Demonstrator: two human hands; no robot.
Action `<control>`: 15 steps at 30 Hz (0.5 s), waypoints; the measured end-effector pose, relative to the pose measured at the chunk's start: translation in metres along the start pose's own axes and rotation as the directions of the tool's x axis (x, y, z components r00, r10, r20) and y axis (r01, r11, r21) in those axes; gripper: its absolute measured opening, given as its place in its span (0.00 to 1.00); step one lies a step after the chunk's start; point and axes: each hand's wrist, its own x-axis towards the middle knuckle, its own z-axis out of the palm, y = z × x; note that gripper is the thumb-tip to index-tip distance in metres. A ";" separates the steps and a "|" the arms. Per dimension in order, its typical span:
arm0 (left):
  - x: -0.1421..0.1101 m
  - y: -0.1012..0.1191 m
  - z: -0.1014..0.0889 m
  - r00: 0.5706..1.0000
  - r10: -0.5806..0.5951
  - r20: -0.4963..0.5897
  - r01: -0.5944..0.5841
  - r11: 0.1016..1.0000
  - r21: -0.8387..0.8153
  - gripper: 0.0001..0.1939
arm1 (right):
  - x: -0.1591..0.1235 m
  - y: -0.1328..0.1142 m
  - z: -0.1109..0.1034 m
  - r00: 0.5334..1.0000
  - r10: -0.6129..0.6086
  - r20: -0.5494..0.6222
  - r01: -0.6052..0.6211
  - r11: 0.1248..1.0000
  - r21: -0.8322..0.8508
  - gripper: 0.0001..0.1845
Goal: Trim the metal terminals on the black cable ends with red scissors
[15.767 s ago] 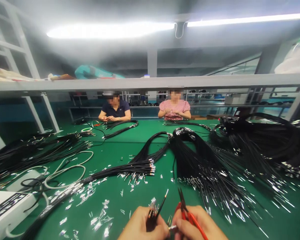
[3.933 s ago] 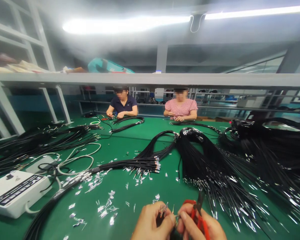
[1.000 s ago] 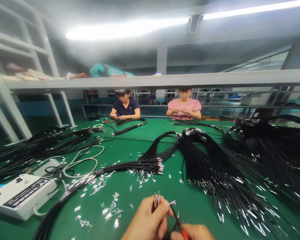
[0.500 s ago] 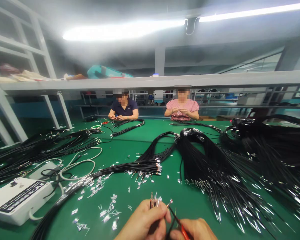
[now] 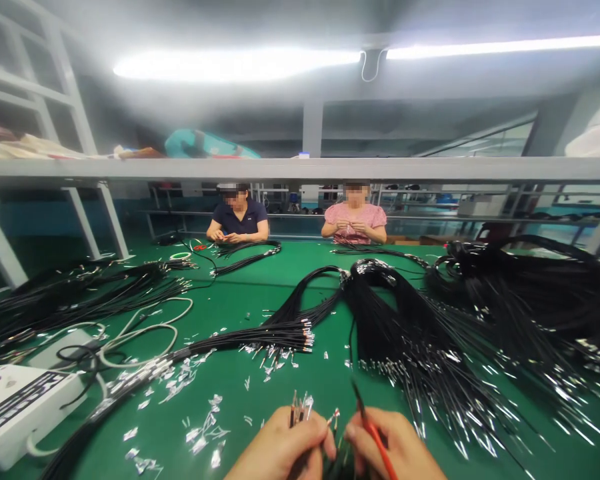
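Observation:
My left hand is closed around several thin black cables, whose stripped wire ends stick up above the fingers. One more cable end with a silvery, reddish tip juts out to the right of the thumb. Close beside it, my right hand grips a slim red-handled tool with a thin dark tip pointing up and away. The tool's tip stands apart from the cable ends. Its exact kind cannot be made out. Below the hands, the cables run out of sight.
Bundles of black cables with shiny ends fan out ahead and right; another cable bundle lies across the middle. Foil scraps litter the green tabletop. A white box stands at left. Two people sit opposite under a shelf.
The tool's tip has come away from the cable end beside my left thumb and now points upward. My right hand has turned slightly. The whole view has shifted a little.

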 end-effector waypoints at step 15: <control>0.004 -0.015 0.013 0.994 -0.044 -0.098 0.077 0.928 0.365 0.14 | -0.013 -0.037 -0.020 0.949 -0.219 0.226 0.287 0.896 -0.339 0.08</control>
